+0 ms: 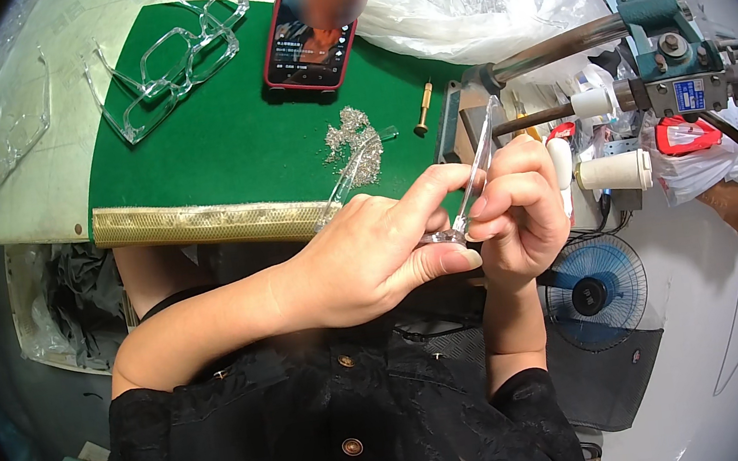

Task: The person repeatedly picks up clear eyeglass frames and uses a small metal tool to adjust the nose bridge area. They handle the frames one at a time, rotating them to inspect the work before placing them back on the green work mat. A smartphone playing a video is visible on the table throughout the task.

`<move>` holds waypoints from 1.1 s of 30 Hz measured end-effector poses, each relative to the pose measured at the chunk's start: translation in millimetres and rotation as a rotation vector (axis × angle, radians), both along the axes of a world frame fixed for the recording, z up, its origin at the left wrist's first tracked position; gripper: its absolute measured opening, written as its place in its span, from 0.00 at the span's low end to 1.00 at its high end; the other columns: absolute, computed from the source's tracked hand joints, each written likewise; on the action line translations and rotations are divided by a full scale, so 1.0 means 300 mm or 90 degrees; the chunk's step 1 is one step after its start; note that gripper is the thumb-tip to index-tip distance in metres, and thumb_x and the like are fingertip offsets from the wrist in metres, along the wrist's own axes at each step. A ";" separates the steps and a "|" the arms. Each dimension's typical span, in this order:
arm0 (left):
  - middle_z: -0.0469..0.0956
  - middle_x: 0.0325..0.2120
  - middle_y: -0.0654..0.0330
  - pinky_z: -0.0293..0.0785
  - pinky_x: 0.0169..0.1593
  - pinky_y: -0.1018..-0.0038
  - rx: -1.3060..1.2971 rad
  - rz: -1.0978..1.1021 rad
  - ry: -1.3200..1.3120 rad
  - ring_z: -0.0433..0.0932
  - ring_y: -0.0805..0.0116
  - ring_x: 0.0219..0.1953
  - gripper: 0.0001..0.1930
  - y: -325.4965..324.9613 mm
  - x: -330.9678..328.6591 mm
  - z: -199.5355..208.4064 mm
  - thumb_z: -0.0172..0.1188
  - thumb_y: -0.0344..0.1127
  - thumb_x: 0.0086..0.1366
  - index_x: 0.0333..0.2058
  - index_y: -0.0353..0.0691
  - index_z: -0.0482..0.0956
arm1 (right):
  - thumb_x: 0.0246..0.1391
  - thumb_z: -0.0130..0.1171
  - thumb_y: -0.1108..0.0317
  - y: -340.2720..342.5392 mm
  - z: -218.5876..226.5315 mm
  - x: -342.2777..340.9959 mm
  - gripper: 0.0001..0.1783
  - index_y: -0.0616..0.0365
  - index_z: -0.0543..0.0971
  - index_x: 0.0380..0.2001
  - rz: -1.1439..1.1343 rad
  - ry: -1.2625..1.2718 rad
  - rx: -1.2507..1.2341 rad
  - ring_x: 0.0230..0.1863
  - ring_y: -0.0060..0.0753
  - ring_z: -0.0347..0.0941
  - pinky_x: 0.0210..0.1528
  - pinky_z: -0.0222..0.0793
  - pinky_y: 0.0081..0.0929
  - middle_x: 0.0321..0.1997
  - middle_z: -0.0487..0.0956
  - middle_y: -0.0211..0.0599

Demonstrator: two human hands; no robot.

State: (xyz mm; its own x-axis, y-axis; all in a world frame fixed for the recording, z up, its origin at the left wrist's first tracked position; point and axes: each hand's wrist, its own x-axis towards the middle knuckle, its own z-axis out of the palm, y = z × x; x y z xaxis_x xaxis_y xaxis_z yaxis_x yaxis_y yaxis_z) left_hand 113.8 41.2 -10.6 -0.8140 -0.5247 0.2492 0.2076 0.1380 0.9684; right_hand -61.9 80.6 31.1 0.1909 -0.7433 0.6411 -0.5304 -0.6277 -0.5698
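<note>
Evidently, both the left hand (pixel 372 253) and right hand (pixel 520 210) pinch a clear plastic spectacle frame (pixel 468 203) close above the green-matted desk (pixel 218 148), steadying its thin arm.

Bare green mat (pixel 220 157) lay open at eleven o'clock of the hands. A pile of metal shavings (pixel 350 144) and brass pin (pixel 423 108) crowded twelve o'clock; the machine (pixel 662 52) with its rod (pixel 550 50) blocked two o'clock.

Clear plastic spectacle frame (pixel 466 190); folded; arms angled upward; pinched between both hands
</note>
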 end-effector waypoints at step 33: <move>0.77 0.22 0.58 0.72 0.29 0.74 0.129 -0.009 0.143 0.78 0.68 0.24 0.24 0.005 -0.010 -0.013 0.50 0.46 0.69 0.56 0.38 0.58 | 0.45 0.43 0.30 -0.013 -0.025 -0.024 0.37 0.50 0.85 0.36 -0.042 0.196 -0.218 0.27 0.25 0.62 0.26 0.58 0.23 0.27 0.65 0.27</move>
